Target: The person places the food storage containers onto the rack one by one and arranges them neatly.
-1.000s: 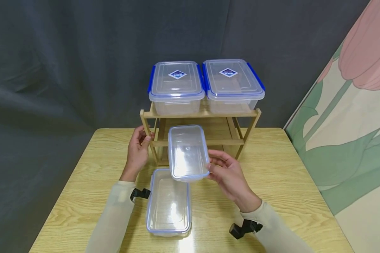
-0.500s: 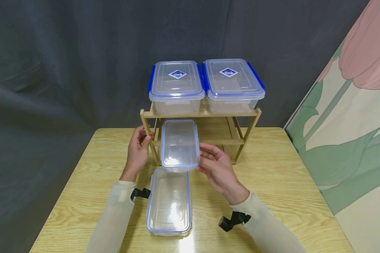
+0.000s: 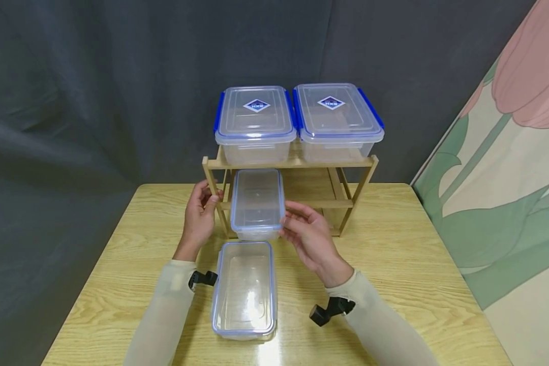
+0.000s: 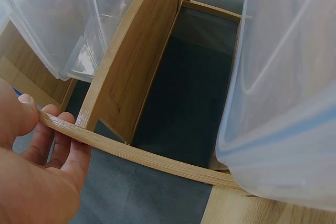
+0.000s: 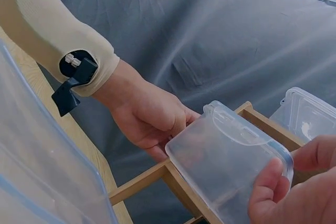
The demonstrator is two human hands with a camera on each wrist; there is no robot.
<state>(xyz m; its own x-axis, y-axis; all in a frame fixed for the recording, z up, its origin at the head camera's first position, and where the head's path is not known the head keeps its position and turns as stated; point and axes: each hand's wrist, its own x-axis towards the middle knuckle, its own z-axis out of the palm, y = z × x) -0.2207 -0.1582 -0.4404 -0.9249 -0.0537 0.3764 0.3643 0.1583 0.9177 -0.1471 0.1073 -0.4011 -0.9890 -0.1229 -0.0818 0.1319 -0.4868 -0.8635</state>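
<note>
A clear food storage container [image 3: 258,201] with a light-blue-edged lid lies in the middle level of a wooden rack [image 3: 317,204], at its left side, its front end sticking out past the front bar. My right hand [image 3: 313,241] pinches its near right corner, with thumb and fingers [image 5: 270,182] on the lid edge in the right wrist view. At the rack's left front leg, my left hand [image 3: 199,221] holds the wood between thumb and fingers, also visible in the left wrist view. Directly in front of the rack, a similar container [image 3: 246,290] rests on the table, touched by neither hand.
Two larger clear containers with blue clips, one left [image 3: 258,117] and one right [image 3: 340,114], stand side by side on the rack's top shelf. Behind hangs a dark curtain [image 3: 119,91]. A flower-patterned panel [image 3: 508,203] borders the wooden table [image 3: 393,274] at right.
My right hand has moved the held container leftward, back and down into the rack's middle level, where it now lies flatter. The left hand has stayed on the rack leg.
</note>
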